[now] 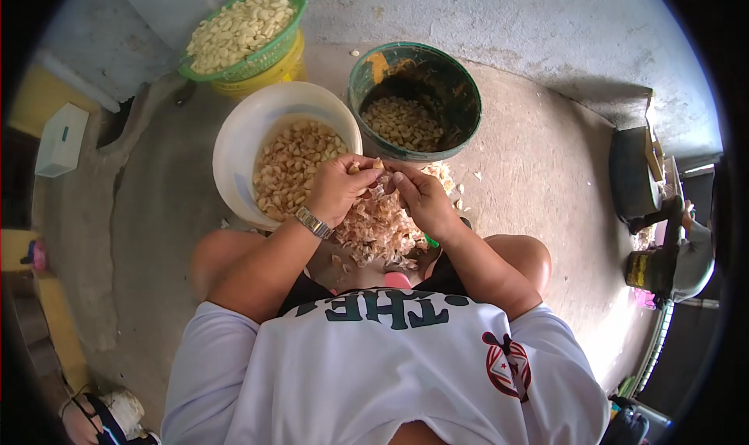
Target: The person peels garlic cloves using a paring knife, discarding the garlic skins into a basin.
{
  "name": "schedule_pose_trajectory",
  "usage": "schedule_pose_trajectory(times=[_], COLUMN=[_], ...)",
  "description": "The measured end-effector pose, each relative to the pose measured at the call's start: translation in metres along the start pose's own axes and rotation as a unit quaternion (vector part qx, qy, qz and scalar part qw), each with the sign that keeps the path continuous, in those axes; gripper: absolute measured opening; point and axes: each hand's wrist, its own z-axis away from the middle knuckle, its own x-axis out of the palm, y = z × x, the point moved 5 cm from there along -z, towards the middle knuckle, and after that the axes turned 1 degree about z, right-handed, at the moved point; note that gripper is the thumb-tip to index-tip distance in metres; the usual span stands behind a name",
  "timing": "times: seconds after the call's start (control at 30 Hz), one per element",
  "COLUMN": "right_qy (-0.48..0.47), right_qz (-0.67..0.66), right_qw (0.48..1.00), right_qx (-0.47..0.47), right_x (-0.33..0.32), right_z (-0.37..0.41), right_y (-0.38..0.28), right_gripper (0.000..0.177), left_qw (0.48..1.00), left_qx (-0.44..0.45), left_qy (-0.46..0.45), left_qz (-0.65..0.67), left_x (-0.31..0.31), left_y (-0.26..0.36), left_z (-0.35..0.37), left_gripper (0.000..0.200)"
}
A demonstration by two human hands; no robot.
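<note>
My left hand (337,187), with a metal watch (314,223) at the wrist, pinches garlic cloves (378,164) at its fingertips. Close beside it, my right hand (427,202) is closed, thumb against fingers; what it grips, if anything, is too small to make out. Beneath both hands lies a heap of papery garlic skins (382,230). To the left, a white tub (234,168) holds many unpeeled-looking cloves (296,160) in what appears to be water. Just beyond my hands stands a dark green bucket (460,82) with pale cloves (402,123) at its bottom.
A green colander (292,35) heaped with pale peeled cloves (242,31) rests on a yellow bucket (289,64) by the wall. A white stool-like box (62,141) stands far left. At the right edge, another person (693,258) sits near a dark container (632,172).
</note>
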Motion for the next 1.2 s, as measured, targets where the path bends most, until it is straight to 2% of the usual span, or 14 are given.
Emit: schedule_pose_trajectory(times=[0.1,0.43,0.53,0.6,0.73,0.83,0.93,1.03,1.2], right_qy=[-0.011,-0.031,-0.029,-0.021,-0.012,-0.014,0.032,0.076,0.077], right_qz=[0.01,-0.024,-0.071,-0.168,-0.309,-0.326,-0.146,0.01,0.046], right_qw=[1.0,0.999,0.995,0.979,0.932,0.925,0.986,0.997,0.993], right_qx=[0.003,0.034,0.06,0.112,0.19,0.192,0.074,-0.032,-0.076], right_x=[0.0,-0.004,-0.006,-0.006,-0.004,-0.004,-0.011,-0.011,-0.012], right_z=[0.0,-0.003,-0.004,-0.002,0.003,0.004,0.0,0.0,0.0], right_y=[-0.001,0.01,0.016,0.017,0.015,0.016,0.011,0.004,0.009], right_gripper=[0.033,0.032,0.03,0.027,0.025,0.024,0.022,0.021,0.022], left_qw=[0.999,0.999,0.998,0.998,0.996,0.993,0.996,0.996,0.995], left_qx=[0.029,0.034,0.035,0.033,-0.001,-0.004,-0.003,0.019,0.057], left_qy=[-0.012,-0.005,-0.016,-0.027,-0.07,-0.08,-0.067,-0.072,-0.073], left_qz=[-0.01,-0.038,-0.044,-0.041,0.051,0.086,0.066,0.04,-0.031], left_x=[0.002,0.003,0.005,0.006,0.003,0.003,0.008,0.013,0.009], left_y=[0.0,-0.008,-0.007,-0.006,-0.011,-0.014,-0.01,-0.004,-0.008], left_z=[0.0,-0.002,-0.002,-0.001,-0.004,-0.005,-0.004,-0.002,-0.006], left_gripper=[0.006,0.009,0.01,0.011,0.011,0.011,0.011,0.013,0.014])
